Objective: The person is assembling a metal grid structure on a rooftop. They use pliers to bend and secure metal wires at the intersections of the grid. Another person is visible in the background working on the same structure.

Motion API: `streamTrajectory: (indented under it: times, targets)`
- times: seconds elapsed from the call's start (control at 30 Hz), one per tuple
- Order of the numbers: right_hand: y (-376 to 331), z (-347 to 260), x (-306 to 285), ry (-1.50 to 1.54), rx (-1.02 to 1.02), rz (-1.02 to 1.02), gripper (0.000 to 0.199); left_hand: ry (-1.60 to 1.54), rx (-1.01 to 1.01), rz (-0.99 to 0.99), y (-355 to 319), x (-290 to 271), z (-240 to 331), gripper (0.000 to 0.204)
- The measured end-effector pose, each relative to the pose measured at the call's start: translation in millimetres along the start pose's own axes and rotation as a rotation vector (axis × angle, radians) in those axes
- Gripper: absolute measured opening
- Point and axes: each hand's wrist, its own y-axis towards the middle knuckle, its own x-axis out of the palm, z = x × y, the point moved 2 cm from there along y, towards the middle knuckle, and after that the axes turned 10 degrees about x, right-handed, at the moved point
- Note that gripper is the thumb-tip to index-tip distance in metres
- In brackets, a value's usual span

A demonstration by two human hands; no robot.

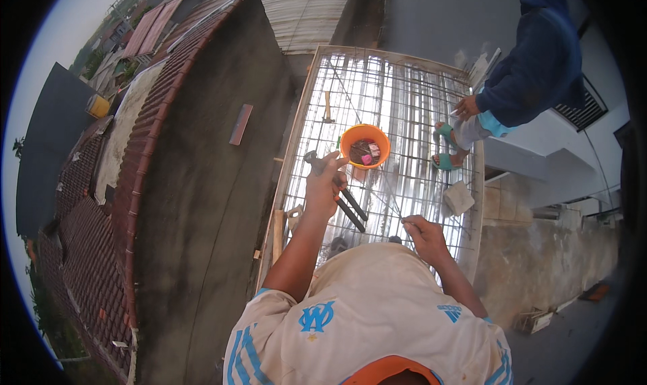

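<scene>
My left hand [327, 183] is closed around a pair of dark pincers [351, 210]; the head pokes out past the thumb side and the two long handles hang below, spread apart. My right hand [426, 238] is pinched on the end of a thin wire [392, 201], which runs up toward the bucket. Just beyond my left hand, an orange bucket [364, 146] stands on the rebar grid [404, 102], with dark bits and a pink item inside. A hammer [327, 107] lies on the mesh farther off.
Shiny corrugated sheet lies under the mesh, edged by a wooden board [296, 115]. At the right, another person [532, 61] in a dark top and green sandals bends over the grid. A pale block [459, 198] rests near the right edge. A grey wall [222, 149] with a drop borders the left.
</scene>
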Motion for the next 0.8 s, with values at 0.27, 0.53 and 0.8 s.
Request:
streamTrajectory:
  times: [0.27,0.53,0.8]
  targets:
    - [3.3,1.9,0.1,-0.042,0.041,-0.009,0.019,0.039,0.072,-0.071,-5.3,-9.0,5.7,0.023]
    - [-3.6,-16.2,-4.5,-0.026,0.121,-0.074,0.02,0.012,0.114,-0.041,-3.7,-20.3,9.1,0.015]
    - [-4.2,32.6,-56.3,-0.046,0.095,0.053,0.019,-0.067,0.359,0.182,7.1,-47.4,54.8,0.009]
